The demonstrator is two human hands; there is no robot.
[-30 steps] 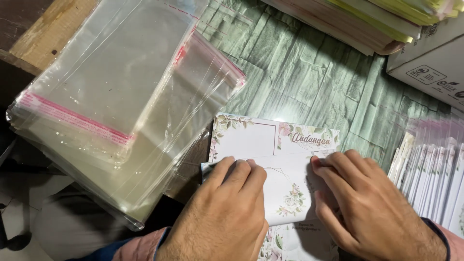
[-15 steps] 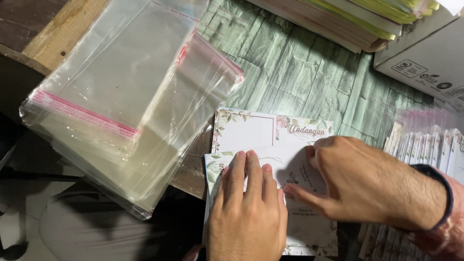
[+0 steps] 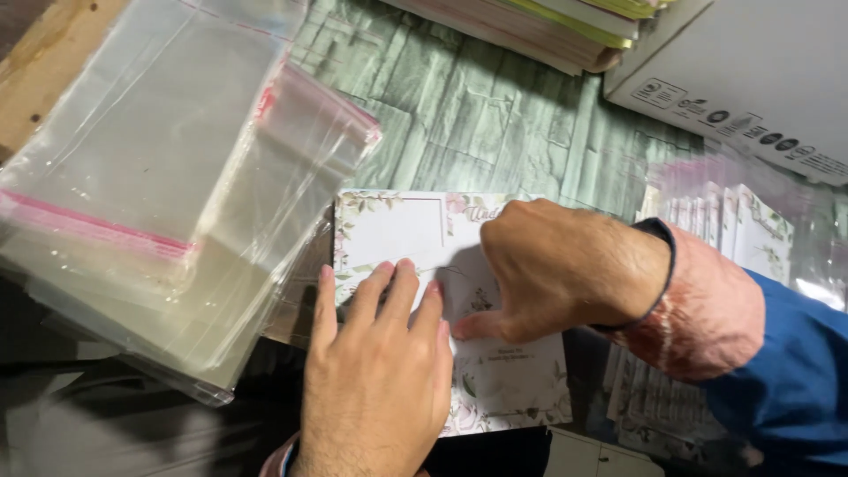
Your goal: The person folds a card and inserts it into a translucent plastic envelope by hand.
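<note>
1. Floral card point(image 3: 397, 234): a flat rectangular sheet of white card with pale pink blossoms and green leaves printed along its borders. It lies on the surface, near its front edge, between the stack of clear sleeves on the left and the bagged cards on the right.
2. Left hand point(image 3: 375, 380): laid palm down on the lower left part of the card. Its fingers point(image 3: 389, 291) are straight and set close together, pressing flat and gripping nothing.
3. Right hand point(image 3: 565, 269): reaches in from the right and rests on the middle of the card. Its fingers are curled under the knuckles, with one fingertip point(image 3: 468, 327) pressed on the paper just beside the left hand. Whether anything is pinched beneath the curled fingers cannot be told.
4. Sleeve of the right arm: a blue cuff over a reddish mottled inner layer, with a dark band at the wrist.
5. Clear sleeves point(image 3: 168, 185): a thick, loosely fanned stack of thin glossy plastic bags, each with a pink adhesive strip along one edge. The stack overhangs the front edge of the surface.
6. Bagged cards point(image 3: 751, 230): a row of similar floral cards standing on edge, wrapped in shiny film.
7. Surface point(image 3: 495, 115): covered in a pale green sheet embossed with a brick-like relief.
8. Cardboard box point(image 3: 751, 71): white, matte, at the upper right.
9. Paper stack point(image 3: 548, 26): flat layered sheets at the top edge.
</note>
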